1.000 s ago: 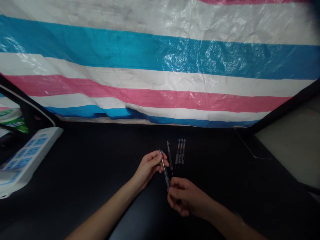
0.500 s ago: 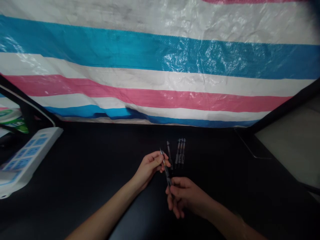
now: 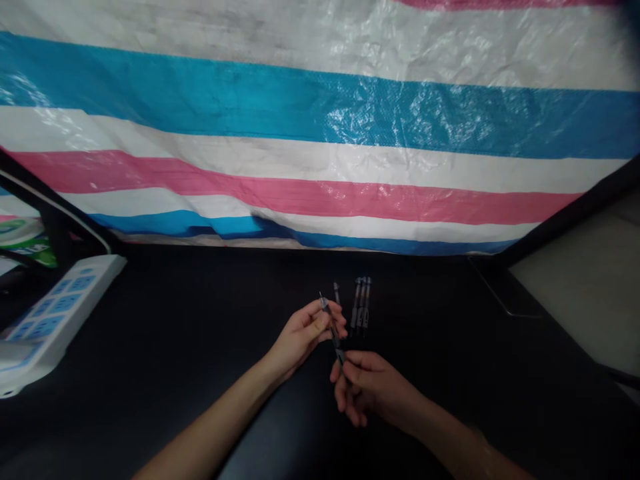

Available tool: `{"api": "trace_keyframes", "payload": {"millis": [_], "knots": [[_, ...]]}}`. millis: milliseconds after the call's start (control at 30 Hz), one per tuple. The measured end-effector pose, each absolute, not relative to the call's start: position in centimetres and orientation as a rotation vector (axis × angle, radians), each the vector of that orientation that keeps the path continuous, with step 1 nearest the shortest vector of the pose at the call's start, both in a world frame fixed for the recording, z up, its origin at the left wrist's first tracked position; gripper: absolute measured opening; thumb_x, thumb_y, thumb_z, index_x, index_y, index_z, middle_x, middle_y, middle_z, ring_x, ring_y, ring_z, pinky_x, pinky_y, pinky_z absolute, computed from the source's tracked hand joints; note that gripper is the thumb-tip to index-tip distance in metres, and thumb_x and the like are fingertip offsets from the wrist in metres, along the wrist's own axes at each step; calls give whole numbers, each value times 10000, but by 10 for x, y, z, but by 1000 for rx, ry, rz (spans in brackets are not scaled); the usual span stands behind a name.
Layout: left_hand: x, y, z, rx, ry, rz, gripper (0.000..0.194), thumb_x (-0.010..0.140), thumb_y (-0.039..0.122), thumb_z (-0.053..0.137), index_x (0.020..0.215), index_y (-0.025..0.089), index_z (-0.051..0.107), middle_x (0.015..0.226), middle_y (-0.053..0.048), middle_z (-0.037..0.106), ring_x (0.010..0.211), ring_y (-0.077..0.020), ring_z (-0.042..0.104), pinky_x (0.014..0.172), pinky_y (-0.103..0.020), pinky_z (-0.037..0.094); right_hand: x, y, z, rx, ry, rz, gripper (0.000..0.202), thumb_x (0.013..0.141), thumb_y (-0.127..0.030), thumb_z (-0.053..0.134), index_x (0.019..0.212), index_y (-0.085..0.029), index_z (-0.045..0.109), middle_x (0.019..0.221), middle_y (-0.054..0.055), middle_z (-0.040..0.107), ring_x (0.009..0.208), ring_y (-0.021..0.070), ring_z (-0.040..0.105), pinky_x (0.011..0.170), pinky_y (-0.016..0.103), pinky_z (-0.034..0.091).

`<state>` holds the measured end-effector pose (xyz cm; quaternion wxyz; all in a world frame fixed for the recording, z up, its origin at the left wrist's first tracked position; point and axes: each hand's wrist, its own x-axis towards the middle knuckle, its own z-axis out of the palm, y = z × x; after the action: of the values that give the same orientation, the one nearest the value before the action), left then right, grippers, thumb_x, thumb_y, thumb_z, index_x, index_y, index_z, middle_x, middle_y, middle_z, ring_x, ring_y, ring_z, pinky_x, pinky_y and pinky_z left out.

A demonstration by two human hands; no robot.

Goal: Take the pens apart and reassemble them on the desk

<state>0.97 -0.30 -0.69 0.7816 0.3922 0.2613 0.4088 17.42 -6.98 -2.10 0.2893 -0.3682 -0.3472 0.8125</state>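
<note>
Between my two hands a dark pen (image 3: 335, 337) is held at a slant, its thin tip pointing away from me. My left hand (image 3: 306, 332) pinches the pen's upper, clear-looking part near the tip. Lower down, my right hand (image 3: 373, 387) grips the clip end between thumb and fingers, with the other fingers curled loosely beneath. Just beyond my left fingers lies a similar pen (image 3: 337, 291), partly hidden by that hand. To its right, three more pens (image 3: 361, 307) rest side by side on the black table (image 3: 225, 293).
A white power strip (image 3: 75, 300) with blue socket faces lies along the left side. Behind it is a green and white package (image 3: 30, 243). A striped plastic sheet (image 3: 320, 160) hangs across the back, and dark frame bars (image 3: 565, 213) stand at the sides.
My left thumb and fingers have shifted slightly along the pen, covering more of the loose pen behind. My right hand has moved up a little, still gripping the clip end.
</note>
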Motion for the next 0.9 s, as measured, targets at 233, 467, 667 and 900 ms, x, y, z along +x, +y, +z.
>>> {"api": "trace_keyframes", "payload": {"millis": [233,467,667,900], "knots": [[10,-3,-5,1040,740,948,432,808,272,687,1218,200,572,823,9,570,662,-119,654,621,-226,492,174,-67,-8,-1151,-1253,1803,254,854,-356,468,875,-130,582,800,58,638,470,86,553,389,190,433],[9,-1,-4,1093,754,1014,522,798,250,688,1270,244,465,825,35,549,587,-109,657,544,-202,469,174,-70,-9,-1162,-1371,1594,288,697,-148,388,865,-135,622,702,17,621,454,80,488,376,179,387],[9,-1,-3,1104,784,976,592,774,256,705,1307,253,447,811,38,537,609,-130,678,510,-190,482,174,-69,-11,-1187,-1387,1607,247,670,-148,390,798,-142,602,683,12,618,452,78,491,373,172,387],[10,-1,-3,1104,816,986,504,755,253,719,1217,228,518,816,36,548,594,-131,680,508,-196,493,173,-68,-11,-1202,-1363,1607,268,629,-151,375,783,-149,594,642,2,601,433,76,478,354,165,375]]}}
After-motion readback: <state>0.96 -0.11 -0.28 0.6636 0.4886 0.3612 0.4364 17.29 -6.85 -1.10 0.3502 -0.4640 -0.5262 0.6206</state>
